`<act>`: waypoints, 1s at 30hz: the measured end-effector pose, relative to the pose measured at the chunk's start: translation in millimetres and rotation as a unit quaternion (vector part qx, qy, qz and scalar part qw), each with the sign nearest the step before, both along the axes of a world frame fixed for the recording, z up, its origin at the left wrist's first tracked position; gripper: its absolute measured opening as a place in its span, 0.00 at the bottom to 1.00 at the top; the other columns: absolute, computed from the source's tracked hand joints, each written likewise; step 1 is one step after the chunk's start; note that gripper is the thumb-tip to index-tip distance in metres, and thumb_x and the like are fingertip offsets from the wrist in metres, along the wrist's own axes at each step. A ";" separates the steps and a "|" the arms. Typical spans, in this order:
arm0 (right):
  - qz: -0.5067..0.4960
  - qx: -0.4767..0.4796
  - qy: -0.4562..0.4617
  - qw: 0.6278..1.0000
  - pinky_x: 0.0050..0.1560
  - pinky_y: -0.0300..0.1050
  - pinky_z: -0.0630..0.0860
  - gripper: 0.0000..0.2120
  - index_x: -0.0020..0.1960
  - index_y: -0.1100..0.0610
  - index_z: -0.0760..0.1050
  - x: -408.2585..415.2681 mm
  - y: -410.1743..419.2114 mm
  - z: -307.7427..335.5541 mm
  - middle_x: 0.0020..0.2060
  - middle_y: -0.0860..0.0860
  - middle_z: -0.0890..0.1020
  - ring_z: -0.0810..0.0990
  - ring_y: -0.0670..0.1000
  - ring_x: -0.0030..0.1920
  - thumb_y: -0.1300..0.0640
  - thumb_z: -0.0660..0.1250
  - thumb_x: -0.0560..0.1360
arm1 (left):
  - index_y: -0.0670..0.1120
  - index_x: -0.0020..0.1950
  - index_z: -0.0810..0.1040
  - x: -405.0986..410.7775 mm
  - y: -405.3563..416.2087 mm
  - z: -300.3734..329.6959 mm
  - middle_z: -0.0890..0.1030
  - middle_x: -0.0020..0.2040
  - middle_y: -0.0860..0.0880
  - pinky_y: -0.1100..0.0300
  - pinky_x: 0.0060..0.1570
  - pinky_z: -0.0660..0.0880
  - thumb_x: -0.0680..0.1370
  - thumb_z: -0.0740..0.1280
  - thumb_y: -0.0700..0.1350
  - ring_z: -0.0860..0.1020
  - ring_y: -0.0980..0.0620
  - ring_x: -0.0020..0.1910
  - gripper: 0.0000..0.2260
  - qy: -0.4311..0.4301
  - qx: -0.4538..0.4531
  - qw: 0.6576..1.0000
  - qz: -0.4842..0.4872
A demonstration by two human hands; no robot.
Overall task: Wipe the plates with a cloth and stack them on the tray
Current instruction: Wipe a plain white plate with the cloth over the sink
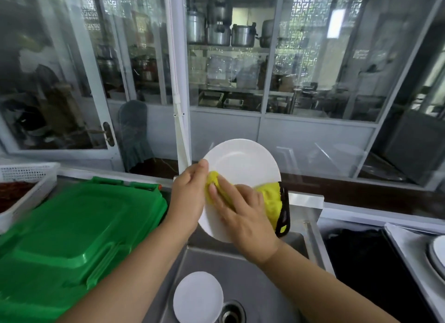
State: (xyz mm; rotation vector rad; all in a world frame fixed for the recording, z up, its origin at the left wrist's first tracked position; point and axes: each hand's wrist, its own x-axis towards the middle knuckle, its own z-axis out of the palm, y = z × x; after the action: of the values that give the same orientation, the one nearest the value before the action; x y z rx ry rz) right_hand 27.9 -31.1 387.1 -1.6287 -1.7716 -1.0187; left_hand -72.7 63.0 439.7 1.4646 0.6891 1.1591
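Note:
I hold a white plate (pixel 243 164) tilted upright above the steel sink (pixel 255 269). My left hand (pixel 187 197) grips its left rim, thumb on the face. My right hand (pixel 243 217) presses a yellow cloth with black trim (pixel 272 200) flat against the plate's lower face. A second white plate (pixel 197 296) lies in the sink basin beside the drain (pixel 231 313). At the far right edge a white tray (pixel 409 245) carries stacked plates (pixel 438 253), only partly in view.
A green plastic lid or crate (pixel 72 236) covers the counter on the left, with a white perforated basket (pixel 26 185) behind it. A black mat (pixel 366 262) lies right of the sink. Glass cabinet doors (pixel 313 70) stand close behind the counter.

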 end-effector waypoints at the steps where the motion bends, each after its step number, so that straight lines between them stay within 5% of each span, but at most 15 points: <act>1: 0.015 -0.022 -0.018 0.999 0.50 0.52 0.71 0.25 0.73 0.55 0.61 4.0 -7.1 -5.4 0.72 0.51 0.61 0.72 0.58 0.55 0.58 0.59 0.76 | 0.57 0.39 0.82 -1.0 2.1 2.2 0.84 0.38 0.53 0.57 0.44 0.78 0.80 0.62 0.55 0.81 0.54 0.42 0.13 -0.002 -0.003 1.000 0.000; 4: 0.018 -0.062 -0.054 0.996 0.52 0.49 0.65 0.25 0.73 0.54 0.61 27.7 -30.8 -14.4 0.72 0.50 0.62 0.70 0.56 0.55 0.60 0.57 0.76 | 0.53 0.40 0.80 -4.6 6.3 7.4 0.83 0.42 0.46 0.46 0.50 0.77 0.78 0.61 0.58 0.81 0.43 0.47 0.14 0.007 0.005 1.000 -0.012; 6: -0.011 -0.047 -0.033 0.998 0.53 0.51 0.69 0.26 0.71 0.55 0.62 44.9 -41.0 -10.2 0.71 0.51 0.63 0.69 0.56 0.54 0.63 0.63 0.74 | 0.58 0.40 0.80 -6.7 6.4 9.0 0.83 0.41 0.50 0.46 0.49 0.78 0.78 0.60 0.60 0.81 0.45 0.46 0.14 0.022 0.009 0.999 -0.028; 9: -0.075 -0.026 0.020 0.997 0.52 0.59 0.73 0.33 0.71 0.57 0.65 59.7 -43.5 8.7 0.69 0.52 0.63 0.66 0.59 0.54 0.63 0.73 0.69 | 0.64 0.41 0.80 -5.9 2.5 6.2 0.83 0.40 0.57 0.52 0.49 0.78 0.78 0.59 0.60 0.81 0.51 0.46 0.12 0.048 0.015 0.998 -0.044; 12: -0.102 -0.002 0.054 0.993 0.52 0.62 0.72 0.22 0.71 0.59 0.69 56.6 -33.7 30.9 0.69 0.51 0.61 0.64 0.59 0.54 0.59 0.63 0.77 | 0.57 0.40 0.81 -0.3 -5.4 -0.8 0.83 0.38 0.56 0.58 0.45 0.75 0.80 0.59 0.58 0.80 0.54 0.43 0.15 0.052 0.014 0.998 -0.045; 15: -0.092 0.020 0.069 0.993 0.53 0.60 0.72 0.22 0.71 0.59 0.67 32.7 -17.1 43.5 0.70 0.54 0.62 0.64 0.58 0.53 0.56 0.54 0.79 | 0.48 0.39 0.79 9.7 -18.2 -1.9 0.82 0.35 0.53 0.64 0.40 0.72 0.80 0.57 0.58 0.78 0.59 0.37 0.19 0.057 0.022 0.997 -0.037; 19: -0.079 0.041 0.062 0.994 0.54 0.56 0.70 0.22 0.73 0.58 0.62 10.4 -5.1 48.6 0.70 0.59 0.67 0.67 0.60 0.55 0.55 0.54 0.80 | 0.59 0.36 0.76 15.6 -32.9 -0.9 0.79 0.32 0.67 0.80 0.35 0.68 0.81 0.57 0.54 0.75 0.74 0.35 0.16 0.047 0.056 0.996 -0.059; 23: -0.108 0.064 0.067 0.990 0.61 0.58 0.65 0.22 0.72 0.54 0.67 19.0 -11.0 60.0 0.67 0.57 0.72 0.69 0.61 0.61 0.53 0.57 0.79 | 0.46 0.40 0.78 11.5 -36.1 -0.6 0.79 0.33 0.52 0.68 0.34 0.71 0.79 0.62 0.52 0.75 0.55 0.33 0.14 0.074 0.100 0.991 -0.059; 26: -0.156 0.090 0.160 0.971 0.63 0.60 0.65 0.24 0.73 0.53 0.66 34.4 -21.8 66.1 0.65 0.58 0.71 0.68 0.64 0.63 0.54 0.57 0.77 | 0.40 0.40 0.75 5.3 -42.8 4.6 0.79 0.37 0.41 0.52 0.39 0.73 0.80 0.62 0.51 0.77 0.42 0.39 0.16 0.065 0.132 0.988 -0.046; 30: -0.155 0.125 0.371 0.907 0.52 0.52 0.72 0.23 0.73 0.41 0.59 44.4 -38.4 54.9 0.65 0.51 0.67 0.72 0.56 0.57 0.52 0.56 0.79 | 0.45 0.41 0.75 -3.1 -53.9 4.8 0.79 0.38 0.43 0.51 0.41 0.73 0.79 0.60 0.56 0.77 0.46 0.39 0.17 0.039 0.148 0.988 -0.025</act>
State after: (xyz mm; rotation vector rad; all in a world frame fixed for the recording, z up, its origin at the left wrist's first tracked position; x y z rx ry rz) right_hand 72.3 -69.5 442.0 -1.8257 -0.8628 -0.5822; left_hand -75.9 9.1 444.5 1.7734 0.5452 1.2084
